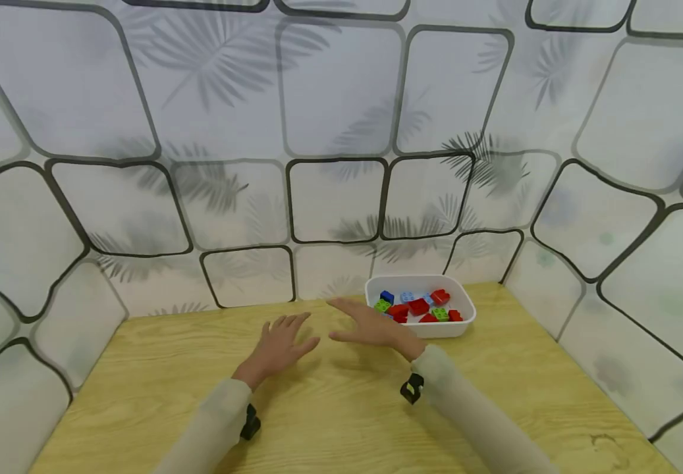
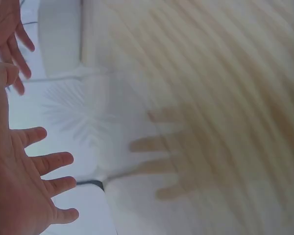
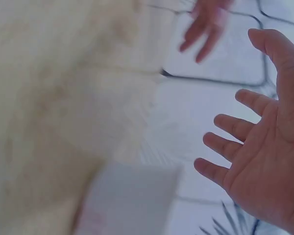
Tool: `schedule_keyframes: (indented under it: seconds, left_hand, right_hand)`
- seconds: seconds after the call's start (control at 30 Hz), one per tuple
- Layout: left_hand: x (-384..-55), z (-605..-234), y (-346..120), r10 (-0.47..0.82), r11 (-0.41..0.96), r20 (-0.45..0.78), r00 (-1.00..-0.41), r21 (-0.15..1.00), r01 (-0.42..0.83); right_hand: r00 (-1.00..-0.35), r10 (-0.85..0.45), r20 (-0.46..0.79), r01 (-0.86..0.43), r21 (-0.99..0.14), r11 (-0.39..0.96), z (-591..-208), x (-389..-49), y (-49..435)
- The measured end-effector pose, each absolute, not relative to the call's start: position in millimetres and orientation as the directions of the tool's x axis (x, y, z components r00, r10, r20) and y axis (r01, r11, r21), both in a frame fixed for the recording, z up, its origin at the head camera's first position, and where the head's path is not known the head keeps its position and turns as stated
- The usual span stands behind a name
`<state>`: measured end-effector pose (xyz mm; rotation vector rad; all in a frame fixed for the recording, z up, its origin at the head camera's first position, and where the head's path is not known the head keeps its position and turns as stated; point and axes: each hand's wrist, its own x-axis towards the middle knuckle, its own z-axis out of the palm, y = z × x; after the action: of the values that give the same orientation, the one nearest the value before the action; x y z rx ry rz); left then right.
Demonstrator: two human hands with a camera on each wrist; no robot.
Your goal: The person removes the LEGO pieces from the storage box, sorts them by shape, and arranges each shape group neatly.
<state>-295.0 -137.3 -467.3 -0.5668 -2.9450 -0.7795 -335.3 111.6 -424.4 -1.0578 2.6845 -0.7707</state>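
Observation:
Above the middle of the wooden table [image 1: 175, 368], my left hand [image 1: 277, 347] hovers with its fingers spread and nothing in them. Facing it, my right hand [image 1: 371, 327] also holds nothing, its fingers extended toward the left. A small gap separates the two hands. Just behind and right of my right hand stands a white tray [image 1: 467, 324]. Inside it lie several toy building bricks, among them a red brick [image 1: 419, 307], a green brick [image 1: 440, 315] and a dark blue brick [image 1: 386, 297]. In the left wrist view the fingers cast a shadow on the tabletop.
Walls covered with a stone-outline and leaf pattern [image 1: 341, 197] enclose the table at the back and both sides. The tray stands near the table's back edge, close to the right corner. Each forearm wears a black wrist strap [image 1: 412, 388].

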Motion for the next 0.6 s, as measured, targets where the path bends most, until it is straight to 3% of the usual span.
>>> schedule_keyframes:
  seconds: [0.17, 0.37, 0.6]
  left_hand:
    - [-299, -463, -120, 0.328, 0.713, 0.129, -0.936, 0.616, 0.335]
    - [-303, -459, -94, 0.293, 0.459, 0.069, -0.953, 0.865, 0.204]
    - [-310, -460, -61, 0.215, 0.173, 0.041, -0.976, 0.982, 0.079]
  right_hand:
    - [-0.777, -0.626, 0.064, -0.528, -0.608, 0.593, -401, -339, 144]
    - [-0.839, -0.534, 0.101, -0.449, -0.683, 0.576, -381, -349, 197]
    - [-0.916, -0.376, 0.14, -0.344, -0.757, 0.556, -379, -357, 263]
